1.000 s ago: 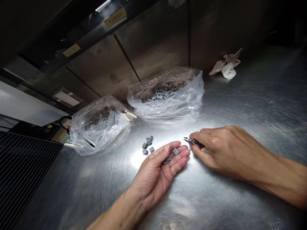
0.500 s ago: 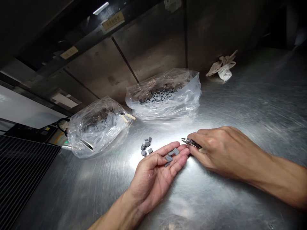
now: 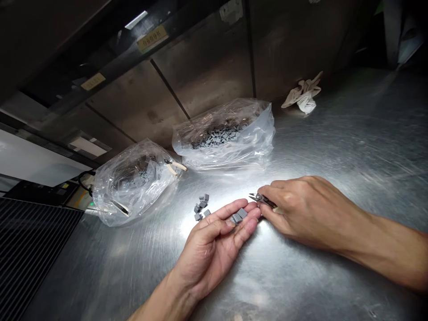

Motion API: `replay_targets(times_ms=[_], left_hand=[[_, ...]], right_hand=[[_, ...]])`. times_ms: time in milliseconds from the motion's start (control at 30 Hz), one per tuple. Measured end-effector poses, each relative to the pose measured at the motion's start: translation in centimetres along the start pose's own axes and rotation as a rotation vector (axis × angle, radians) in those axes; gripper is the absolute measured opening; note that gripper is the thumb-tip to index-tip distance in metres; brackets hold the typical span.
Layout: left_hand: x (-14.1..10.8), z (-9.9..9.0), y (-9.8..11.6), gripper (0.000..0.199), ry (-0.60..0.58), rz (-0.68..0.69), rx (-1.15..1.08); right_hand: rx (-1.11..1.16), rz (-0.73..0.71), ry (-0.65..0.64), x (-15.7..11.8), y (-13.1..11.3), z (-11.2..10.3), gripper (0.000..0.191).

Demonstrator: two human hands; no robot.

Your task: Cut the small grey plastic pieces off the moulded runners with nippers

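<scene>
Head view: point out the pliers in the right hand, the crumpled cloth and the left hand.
Pliers (image 3: 266, 201): head view, dark metal body.
Crumpled cloth (image 3: 306, 102): head view, white lower fold.
Left hand (image 3: 214, 243): head view, palm.

Your left hand's (image 3: 212, 249) thumb (image 3: 214, 229) has drawn back from the fingers, and the ribbed gray pieces (image 3: 239, 216) it holds, spread apart 0.5 seconds ago, now lie bunched together. Your right hand (image 3: 307, 214) has brought the nippers (image 3: 265, 201) closer to them.

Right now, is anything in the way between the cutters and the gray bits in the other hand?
Nothing I can see. The right hand holds the cutters by the fingertips of the left hand, and the gray bits lie on its fingers.
</scene>
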State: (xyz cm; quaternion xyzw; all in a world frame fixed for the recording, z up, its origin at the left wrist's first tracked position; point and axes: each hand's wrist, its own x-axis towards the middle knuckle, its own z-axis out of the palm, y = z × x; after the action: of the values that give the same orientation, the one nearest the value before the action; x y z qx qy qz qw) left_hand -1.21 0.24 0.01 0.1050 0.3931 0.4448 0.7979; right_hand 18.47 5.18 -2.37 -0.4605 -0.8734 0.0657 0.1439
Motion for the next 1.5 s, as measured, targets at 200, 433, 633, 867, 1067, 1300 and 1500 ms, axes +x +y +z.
replay_targets(times_ms=[200, 433, 633, 867, 1067, 1300, 1500], left_hand=[[-0.02, -0.1, 0.07, 0.041, -0.016, 0.003, 0.029], [0.06, -0.05, -0.04, 0.041, -0.005, -0.005, 0.054], [0.1, -0.05, -0.2, 0.04, -0.01, 0.005, 0.069], [0.11, -0.01, -0.04, 0.04, 0.004, -0.01, 0.031], [-0.02, -0.05, 0.08, 0.044, -0.006, -0.029, -0.044], [-0.01, 0.13, 0.02, 0.045, 0.031, -0.015, -0.023], [0.02, 0.05, -0.05, 0.042, 0.034, -0.011, 0.013]], right_hand=[[0.004, 0.005, -0.015, 0.06, -0.03, -0.23, 0.025], [0.01, 0.016, -0.036, 0.11, -0.07, -0.35, 0.026], [0.017, 0.016, -0.032, 0.12, -0.08, -0.4, 0.026], [0.025, 0.01, -0.013, -0.11, -0.09, -0.54, 0.024], [0.037, 0.009, -0.012, 0.16, -0.03, -0.33, 0.024], [0.035, 0.013, -0.028, 0.18, 0.0, -0.24, 0.026], [0.031, 0.011, -0.019, 0.02, 0.02, -0.23, 0.026]])
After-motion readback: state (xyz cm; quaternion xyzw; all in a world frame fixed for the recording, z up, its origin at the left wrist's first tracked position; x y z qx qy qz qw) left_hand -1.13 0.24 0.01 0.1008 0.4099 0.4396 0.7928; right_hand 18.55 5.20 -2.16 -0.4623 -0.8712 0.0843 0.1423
